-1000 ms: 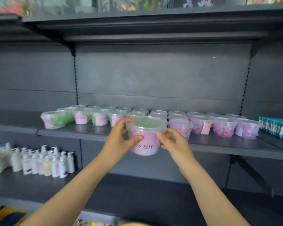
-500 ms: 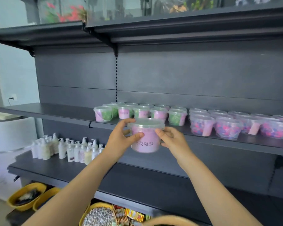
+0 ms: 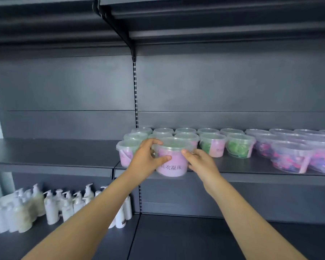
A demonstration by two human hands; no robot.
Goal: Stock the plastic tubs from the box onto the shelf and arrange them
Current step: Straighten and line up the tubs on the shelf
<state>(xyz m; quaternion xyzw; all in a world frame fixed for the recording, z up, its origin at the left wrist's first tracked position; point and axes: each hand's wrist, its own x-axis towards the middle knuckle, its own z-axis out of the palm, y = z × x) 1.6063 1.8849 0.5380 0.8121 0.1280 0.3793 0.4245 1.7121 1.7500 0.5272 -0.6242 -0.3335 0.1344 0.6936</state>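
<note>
Nearest, two bare forearms reach up from the bottom edge toward the middle shelf. Lower shelf, dark grey metal: a cluster of white pump bottles stands at its left, partly hidden behind the left forearm. Left hand: curled round the held tub, thumb across the near wall, fingers over the lid rim on the left side. Right hand: curled round the same tub from the right, thumb at the rim, fingers on the side wall. Held tub: clear plastic, clear lid, pink label with dark printed characters, green contents under the lid, upright, at the front edge of the middle shelf; whether its base rests on the shelf cannot be told. Just left of it, a like tub, partly covered by the left hand. Behind and to the right, green-and-pink tubs in rows running back to the rear panel. Far right, wider tubs of mixed pink, blue and purple contents, several rows deep. Rear panel: plain grey, divided by a slotted upright. Upper shelf, dark, carried on an angled bracket.
</note>
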